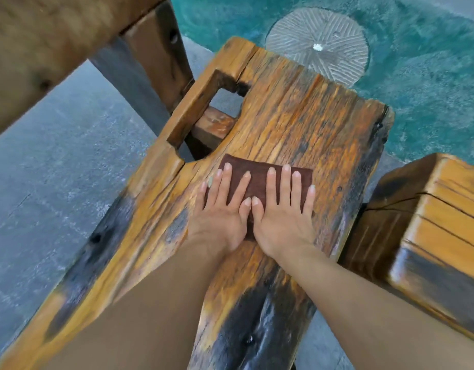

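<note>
On one wooden bench [297,116], two flat hands, left hand [225,209] and right hand [282,209], press one brown cloth [260,180].

Left grip [224,210] flat and palm down, fingers straight and spread, right grip [282,213] flat just beside it, thumb tips almost meeting between the grips, left forearm [150,303] and right forearm [364,303] bare, stretched out behind them

Daylight is falling soft and even, fairly bright, and no hard shadows are forming. Only thin shadows are lying under the left hand [224,212] and the right hand [282,212]. A pale sheen is glinting on the bench [297,116] below the wrists. The wide lens is bending lines far out to either side of the hands. The beam [43,49] up-left of the left hand is showing soft and smeared.
</note>
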The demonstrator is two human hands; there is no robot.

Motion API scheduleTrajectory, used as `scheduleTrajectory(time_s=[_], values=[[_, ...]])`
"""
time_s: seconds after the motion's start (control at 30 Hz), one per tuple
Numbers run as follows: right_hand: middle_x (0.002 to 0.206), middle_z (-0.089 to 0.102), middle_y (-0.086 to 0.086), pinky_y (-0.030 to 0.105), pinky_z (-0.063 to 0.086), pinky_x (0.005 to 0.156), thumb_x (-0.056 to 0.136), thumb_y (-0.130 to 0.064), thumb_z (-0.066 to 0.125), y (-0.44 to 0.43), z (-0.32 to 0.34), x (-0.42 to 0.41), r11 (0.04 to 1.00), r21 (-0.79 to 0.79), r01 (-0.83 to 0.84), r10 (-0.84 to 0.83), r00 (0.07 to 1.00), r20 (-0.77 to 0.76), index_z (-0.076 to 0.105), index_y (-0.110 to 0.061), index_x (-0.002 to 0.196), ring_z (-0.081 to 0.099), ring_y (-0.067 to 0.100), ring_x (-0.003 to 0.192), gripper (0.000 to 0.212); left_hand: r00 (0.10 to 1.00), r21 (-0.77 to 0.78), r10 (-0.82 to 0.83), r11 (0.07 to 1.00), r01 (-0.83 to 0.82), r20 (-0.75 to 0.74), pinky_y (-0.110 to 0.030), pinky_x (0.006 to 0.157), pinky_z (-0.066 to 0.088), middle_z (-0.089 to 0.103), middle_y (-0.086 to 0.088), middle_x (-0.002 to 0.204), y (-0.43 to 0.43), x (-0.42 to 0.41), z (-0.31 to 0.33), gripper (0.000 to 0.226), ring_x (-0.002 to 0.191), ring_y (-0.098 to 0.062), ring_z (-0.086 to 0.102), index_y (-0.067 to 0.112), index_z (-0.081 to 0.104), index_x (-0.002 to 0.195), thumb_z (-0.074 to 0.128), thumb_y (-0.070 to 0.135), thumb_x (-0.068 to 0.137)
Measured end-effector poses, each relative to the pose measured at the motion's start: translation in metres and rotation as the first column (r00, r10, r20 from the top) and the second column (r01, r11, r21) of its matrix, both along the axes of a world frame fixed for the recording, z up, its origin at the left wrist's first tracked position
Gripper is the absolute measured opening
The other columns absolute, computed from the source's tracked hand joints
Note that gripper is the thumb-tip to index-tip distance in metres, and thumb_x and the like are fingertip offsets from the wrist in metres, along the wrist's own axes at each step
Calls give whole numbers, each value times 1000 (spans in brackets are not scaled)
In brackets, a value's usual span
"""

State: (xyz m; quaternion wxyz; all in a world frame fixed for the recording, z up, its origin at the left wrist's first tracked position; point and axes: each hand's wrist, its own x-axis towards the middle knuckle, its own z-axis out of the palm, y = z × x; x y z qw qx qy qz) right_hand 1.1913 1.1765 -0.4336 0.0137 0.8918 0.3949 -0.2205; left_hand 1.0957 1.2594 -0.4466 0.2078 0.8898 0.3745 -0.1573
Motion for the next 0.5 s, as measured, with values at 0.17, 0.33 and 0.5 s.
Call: scheduleTrajectory(time_s=[0.17,0.33,0.5], values=[[142,-44,4,45,-27,108,96,-46,1,-11,4,-59,998,9,-62,63,997,-40,-33,-21,138,-39,21,133,60,998,-14,49,999,-50,-31,-31,103,-31,-54,12,133,-18,-65,3,49,119,-3,-52,47,-44,125,-4,48,96],[140,-49,4,45,-31,105,95,-47,0,-27,4,-112,993,-4,-120,120,991,-53,-40,-20,134,-46,22,128,62,992,-29,97,995,-99,-76,-34,107,-28,-58,9,131,-41,-121,8,50,120,-6,-53,44,-51,121,-10,47,92],[143,-47,8,46,-29,107,95,-47,-1,-36,10,-131,986,-37,-163,161,986,-38,-39,-17,135,-44,25,130,63,987,-64,106,991,-114,-118,-35,103,-31,-62,6,127,-53,-140,14,53,119,-9,-55,40,-52,120,-6,45,95]])
